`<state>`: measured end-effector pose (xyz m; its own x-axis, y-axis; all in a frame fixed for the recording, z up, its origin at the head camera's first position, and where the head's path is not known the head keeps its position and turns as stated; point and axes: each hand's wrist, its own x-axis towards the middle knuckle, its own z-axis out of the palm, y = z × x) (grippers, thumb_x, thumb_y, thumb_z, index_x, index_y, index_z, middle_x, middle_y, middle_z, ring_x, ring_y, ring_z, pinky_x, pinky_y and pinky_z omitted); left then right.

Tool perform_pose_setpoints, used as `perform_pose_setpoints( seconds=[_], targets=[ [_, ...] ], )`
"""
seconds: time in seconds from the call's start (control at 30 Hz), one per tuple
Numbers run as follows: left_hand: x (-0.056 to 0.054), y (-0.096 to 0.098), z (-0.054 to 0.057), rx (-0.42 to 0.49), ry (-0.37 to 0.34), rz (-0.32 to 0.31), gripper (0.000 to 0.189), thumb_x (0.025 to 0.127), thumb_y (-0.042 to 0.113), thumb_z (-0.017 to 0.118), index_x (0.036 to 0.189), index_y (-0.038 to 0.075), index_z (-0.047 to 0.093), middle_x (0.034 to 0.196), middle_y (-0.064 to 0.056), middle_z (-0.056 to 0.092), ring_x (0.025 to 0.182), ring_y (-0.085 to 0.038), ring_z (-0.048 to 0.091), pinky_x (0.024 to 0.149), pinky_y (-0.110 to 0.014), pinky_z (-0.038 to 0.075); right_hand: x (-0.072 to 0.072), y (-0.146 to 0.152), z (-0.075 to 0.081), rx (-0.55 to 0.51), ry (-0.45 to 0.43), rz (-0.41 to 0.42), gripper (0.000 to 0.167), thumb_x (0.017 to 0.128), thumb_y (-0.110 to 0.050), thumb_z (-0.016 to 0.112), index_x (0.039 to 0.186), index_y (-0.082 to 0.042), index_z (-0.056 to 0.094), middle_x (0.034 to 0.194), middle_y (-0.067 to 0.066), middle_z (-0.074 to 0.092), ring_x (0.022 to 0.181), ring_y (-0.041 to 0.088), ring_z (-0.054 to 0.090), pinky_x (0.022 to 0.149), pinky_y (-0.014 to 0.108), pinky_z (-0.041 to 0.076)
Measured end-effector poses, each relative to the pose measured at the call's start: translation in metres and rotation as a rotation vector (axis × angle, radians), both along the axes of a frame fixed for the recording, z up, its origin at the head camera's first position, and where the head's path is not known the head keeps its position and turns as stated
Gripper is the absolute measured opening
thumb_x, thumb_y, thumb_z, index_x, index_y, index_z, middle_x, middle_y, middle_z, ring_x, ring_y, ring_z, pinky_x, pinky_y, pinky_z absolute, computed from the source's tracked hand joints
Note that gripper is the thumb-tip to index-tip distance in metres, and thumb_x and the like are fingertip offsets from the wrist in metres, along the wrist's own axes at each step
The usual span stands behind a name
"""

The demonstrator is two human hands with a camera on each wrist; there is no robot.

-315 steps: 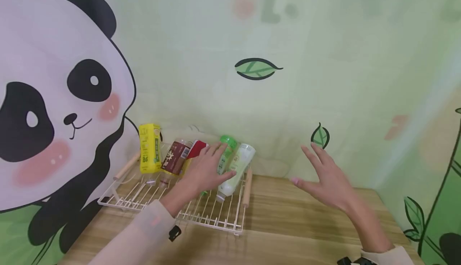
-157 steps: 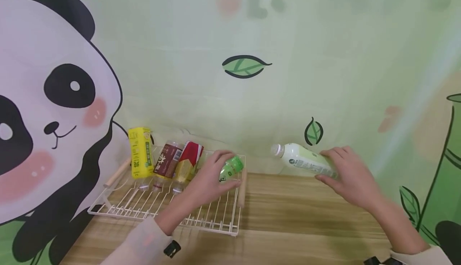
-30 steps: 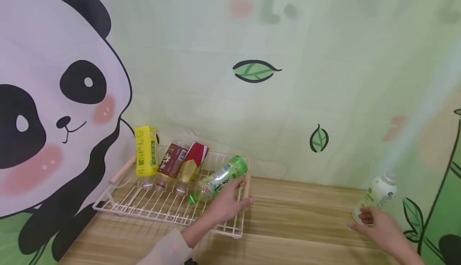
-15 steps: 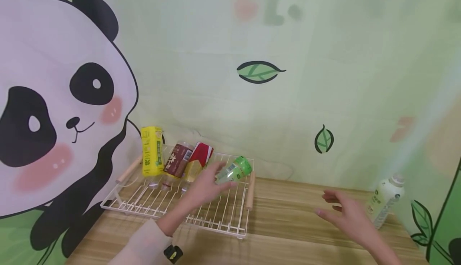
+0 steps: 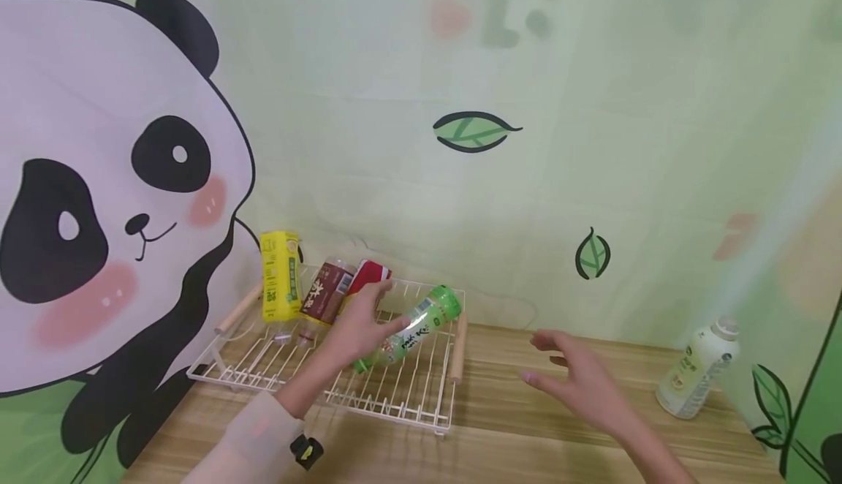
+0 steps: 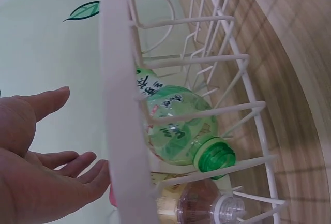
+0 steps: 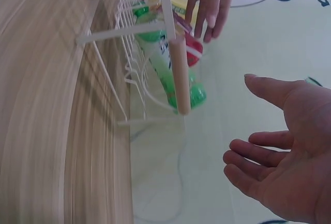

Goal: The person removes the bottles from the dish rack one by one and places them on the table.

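Note:
My left hand (image 5: 358, 327) is over the white wire rack (image 5: 276, 378), fingers apart with nothing in them. Beside its thumb a green-capped, green-labelled plastic bottle (image 5: 421, 330) lies slanted on the wires. A red-and-yellow-labelled bottle (image 5: 371, 273) is partly hidden behind that hand. In the left wrist view the palm (image 6: 46, 182) faces the rack with relaxed fingers. My right hand (image 5: 579, 382) hovers right of the rack, thumb and fingers spread around nothing. A white bottle with a pale green label (image 5: 697, 371) stands upright on the table at the far right.
Left on the rack lie a brown-labelled bottle (image 5: 327, 290) and a yellow-labelled bottle (image 5: 281, 275). Wooden handles (image 5: 458, 349) rise at the rack's sides. Behind the wooden table (image 5: 526, 425) hangs a printed panda backdrop (image 5: 368, 53).
The white bottle went from the rack to standing at the far right, and the right hand let go and came back left. The green bottle now lies more slanted; the left hand has drawn left off it.

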<state>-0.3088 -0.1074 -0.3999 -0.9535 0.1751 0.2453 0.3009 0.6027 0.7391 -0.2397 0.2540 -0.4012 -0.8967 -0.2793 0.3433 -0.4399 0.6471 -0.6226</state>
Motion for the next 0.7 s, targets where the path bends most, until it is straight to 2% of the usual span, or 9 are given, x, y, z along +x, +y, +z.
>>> perform_pose_setpoints(
  seconds=[0.2, 0.37, 0.5, 0.7],
  targets=[
    [-0.008, 0.006, -0.010, -0.030, -0.016, 0.003, 0.082, 0.093, 0.028, 0.084, 0.158, 0.000, 0.043, 0.158, -0.020, 0.049, 0.142, -0.041, 0.050, 0.111, -0.059, 0.048, -0.004, -0.021, -0.002, -0.033, -0.009, 0.060, 0.062, 0.092, -0.024, 0.086, 0.140, 0.002, 0.059, 0.134, 0.014, 0.068, 0.126, 0.033, 0.063, 0.105, 0.052, 0.054],
    [-0.015, 0.017, -0.014, -0.093, -0.047, -0.016, 0.084, 0.091, 0.025, 0.086, 0.158, -0.003, 0.042, 0.156, -0.024, 0.049, 0.138, -0.043, 0.053, 0.110, -0.060, 0.049, -0.003, -0.030, -0.002, -0.060, -0.038, 0.082, 0.066, 0.092, -0.029, 0.085, 0.142, 0.003, 0.058, 0.136, 0.017, 0.067, 0.127, 0.035, 0.061, 0.108, 0.056, 0.052],
    [-0.018, 0.023, -0.018, -0.144, -0.084, -0.046, 0.086, 0.090, 0.023, 0.087, 0.157, -0.005, 0.041, 0.152, -0.025, 0.051, 0.128, -0.041, 0.059, 0.104, -0.058, 0.054, -0.004, -0.033, -0.005, -0.059, -0.047, 0.084, 0.066, 0.091, -0.030, 0.085, 0.142, 0.002, 0.058, 0.137, 0.018, 0.066, 0.128, 0.035, 0.061, 0.109, 0.055, 0.051],
    [-0.021, 0.027, -0.025, -0.170, -0.106, -0.042, 0.085, 0.090, 0.022, 0.087, 0.155, -0.007, 0.041, 0.142, -0.024, 0.056, 0.116, -0.036, 0.064, 0.098, -0.054, 0.057, -0.004, -0.035, -0.010, -0.061, -0.021, 0.099, 0.067, 0.091, -0.034, 0.085, 0.142, 0.001, 0.058, 0.137, 0.017, 0.066, 0.128, 0.034, 0.061, 0.109, 0.054, 0.052]
  ],
)
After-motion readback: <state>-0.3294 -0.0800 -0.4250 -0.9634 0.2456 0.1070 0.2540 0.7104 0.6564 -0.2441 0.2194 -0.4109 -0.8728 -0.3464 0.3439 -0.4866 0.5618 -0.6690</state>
